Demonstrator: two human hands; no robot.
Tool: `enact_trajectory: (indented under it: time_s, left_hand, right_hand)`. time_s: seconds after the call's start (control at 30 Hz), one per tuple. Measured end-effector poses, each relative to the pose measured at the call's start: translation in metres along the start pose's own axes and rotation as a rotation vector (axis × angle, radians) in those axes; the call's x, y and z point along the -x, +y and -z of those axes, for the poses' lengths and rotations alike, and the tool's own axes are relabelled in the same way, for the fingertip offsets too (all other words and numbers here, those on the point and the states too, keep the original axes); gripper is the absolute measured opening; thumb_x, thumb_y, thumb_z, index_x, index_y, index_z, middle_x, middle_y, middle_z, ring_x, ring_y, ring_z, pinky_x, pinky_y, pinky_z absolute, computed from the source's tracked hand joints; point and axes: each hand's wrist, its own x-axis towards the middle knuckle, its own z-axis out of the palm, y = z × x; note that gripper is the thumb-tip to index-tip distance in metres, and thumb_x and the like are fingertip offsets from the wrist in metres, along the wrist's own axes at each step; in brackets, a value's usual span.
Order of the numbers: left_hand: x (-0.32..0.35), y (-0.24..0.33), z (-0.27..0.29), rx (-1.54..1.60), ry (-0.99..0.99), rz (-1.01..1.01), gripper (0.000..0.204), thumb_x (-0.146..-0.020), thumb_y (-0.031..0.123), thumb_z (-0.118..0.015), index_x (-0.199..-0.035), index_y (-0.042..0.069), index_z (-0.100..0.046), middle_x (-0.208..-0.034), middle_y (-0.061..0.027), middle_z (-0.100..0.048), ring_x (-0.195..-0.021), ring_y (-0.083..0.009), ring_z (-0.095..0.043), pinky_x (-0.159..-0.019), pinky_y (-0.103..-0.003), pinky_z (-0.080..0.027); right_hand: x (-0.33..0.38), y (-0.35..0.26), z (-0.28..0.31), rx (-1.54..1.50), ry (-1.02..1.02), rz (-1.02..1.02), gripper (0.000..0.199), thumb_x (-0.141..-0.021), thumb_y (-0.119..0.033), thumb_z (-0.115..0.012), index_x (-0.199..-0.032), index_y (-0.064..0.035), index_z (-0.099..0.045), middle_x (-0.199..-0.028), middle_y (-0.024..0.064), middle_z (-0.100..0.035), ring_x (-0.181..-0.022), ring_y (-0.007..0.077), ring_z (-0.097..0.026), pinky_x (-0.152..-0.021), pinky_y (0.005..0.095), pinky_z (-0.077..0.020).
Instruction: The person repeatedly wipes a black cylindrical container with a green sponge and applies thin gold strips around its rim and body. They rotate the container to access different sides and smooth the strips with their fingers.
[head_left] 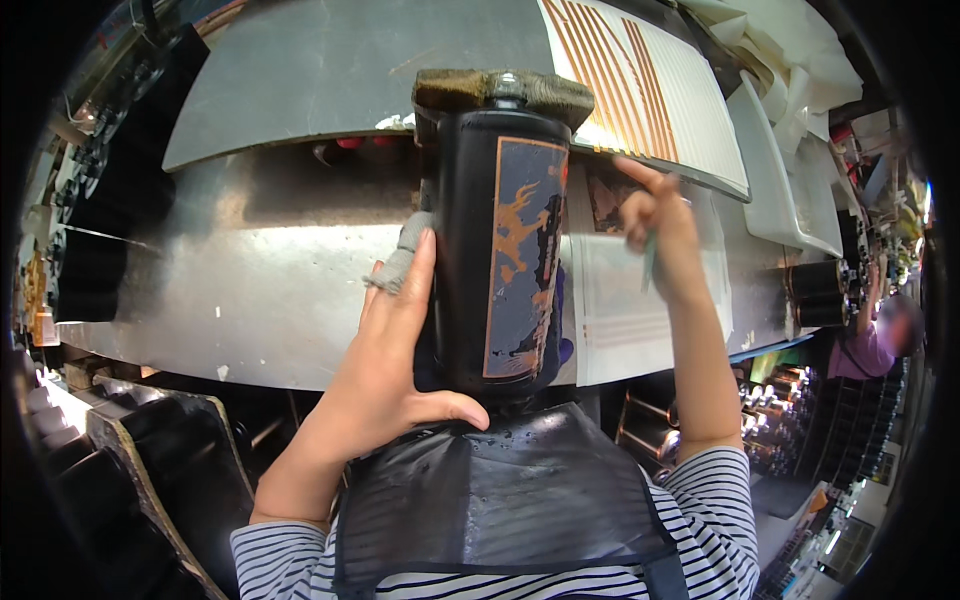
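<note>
Black bottle (500,240) with a blue-and-orange label stands upright, raised above the steel table (260,280), gripped at its side and base by the left hand (395,350). Right hand (660,235), index finger extended, pinches a small greenish tool beside the bottle.

A tall rectangular label (522,262), dark blue-grey with an orange border and orange figures, sat upright on the front of the glossy black bottle (490,250) at centre frame. Behind it, a white sheet printed with thin orange stripes (640,90) lay on the upper grey metal shelf (330,70). Below that shelf hung a white sheet with faint orange lines (620,300), just right of the bottle, carrying a small brown printed patch (607,198) near its top.
</note>
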Motion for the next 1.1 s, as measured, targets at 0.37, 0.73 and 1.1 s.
enact_trajectory:
  time_s: [0.37, 0.73, 1.1]
  left_hand:
    - [-0.002, -0.004, -0.015, 0.135, 0.158, -0.005, 0.102, -0.078, 0.025, -0.077, -0.15, -0.002, -0.011, -0.152, -0.0243, -0.023, -0.139, -0.0369, -0.027, -0.113, -0.041, -0.022]
    - [0.021, -0.016, -0.003, 0.341, 0.471, 0.063, 0.044, -0.095, 0.003, -0.042, -0.138, -0.006, -0.042, -0.139, -0.0168, -0.048, -0.131, -0.0242, -0.044, -0.11, -0.034, -0.03]
    - [0.017, -0.011, -0.009, 0.295, 0.457, 0.127, 0.053, -0.079, -0.007, -0.04, -0.131, -0.005, -0.052, -0.131, -0.0167, -0.055, -0.124, -0.024, -0.05, -0.109, -0.035, -0.032]
  right_hand:
    - [0.03, -0.108, -0.099, 1.018, -0.136, 1.057, 0.026, -0.076, -0.005, -0.074, -0.102, -0.0034, -0.068, -0.09, 0.0081, -0.071, -0.079, 0.0188, -0.067, -0.07, 0.0283, -0.0515]
    - [0.043, -0.088, -0.123, 1.059, -0.208, 1.329, 0.02, -0.077, -0.008, -0.07, -0.096, -0.0055, -0.07, -0.081, 0.0029, -0.068, -0.067, 0.0102, -0.064, -0.061, 0.024, -0.0515]
    - [0.072, -0.055, -0.105, 0.841, -0.271, 1.32, 0.013, -0.079, -0.016, -0.067, -0.086, -0.0056, -0.066, -0.077, 0.0043, -0.063, -0.064, 0.0157, -0.061, -0.055, 0.0271, -0.0485]
